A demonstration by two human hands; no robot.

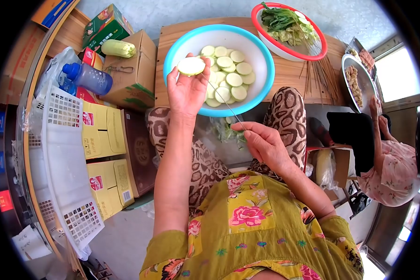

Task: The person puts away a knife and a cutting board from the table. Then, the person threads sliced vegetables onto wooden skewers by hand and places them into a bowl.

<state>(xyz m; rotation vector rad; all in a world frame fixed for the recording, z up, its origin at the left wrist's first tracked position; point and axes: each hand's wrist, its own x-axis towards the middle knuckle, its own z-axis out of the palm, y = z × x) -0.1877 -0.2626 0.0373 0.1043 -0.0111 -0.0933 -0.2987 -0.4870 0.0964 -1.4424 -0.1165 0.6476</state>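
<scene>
Between the thumb and fingers of my left hand (187, 91) is a round, pale zucchini slice (191, 66), held above the left part of a blue-rimmed basin (266, 60). My right hand (266, 145) pinches the lower end of a thin skewer (225, 103), in front of the basin. The skewer slants up and left, and its far end meets the edge of the slice near my left fingers; whether the tip has gone in, I cannot tell. Several more zucchini slices (238, 80) lie heaped inside the basin.
A red-rimmed bowl (318, 52) of greens stands at the back right, beside loose skewers (319, 77). Farther right are a metal bowl (368, 77) of skewered food and another person (389, 170). A whole zucchini (118, 48) lies on a cardboard box (137, 70), near a blue bottle (91, 78).
</scene>
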